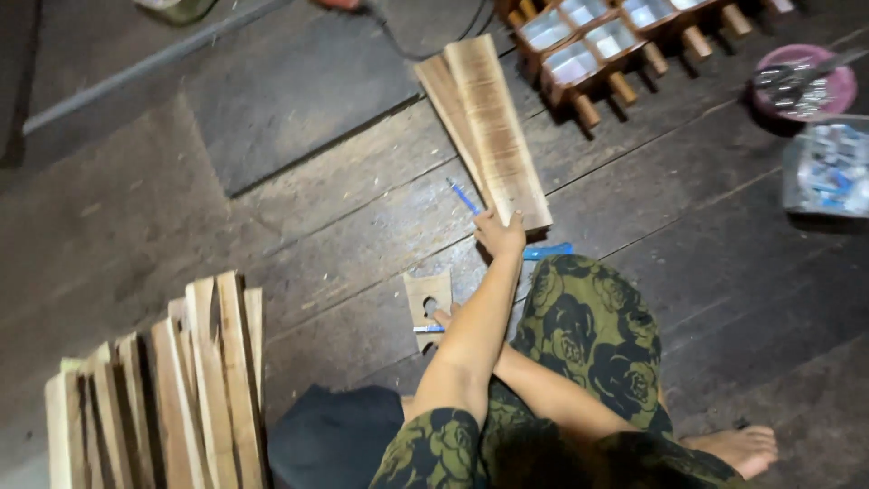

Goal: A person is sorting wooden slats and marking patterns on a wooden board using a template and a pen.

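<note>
I sit on a dark wooden floor. My left hand [499, 234] reaches forward and grips the near end of a long pale plank [496, 118], which lies on top of a second plank [441, 86]. My right hand [443, 317] crosses under my left forearm and is mostly hidden by it. Its fingers rest on a small wooden piece with cut holes [425, 299] and hold a blue pen [424, 329]. A second blue pen [464, 196] lies beside the planks. A blue object [549, 251] lies by my knee.
Several wooden slats [172, 389] stand stacked at the lower left. Wooden box frames with pegs [605, 50] sit at the top, a pink bowl of metal parts [806, 86] and a clear container [828, 167] at the right. A dark cloth [330, 439] lies beside me.
</note>
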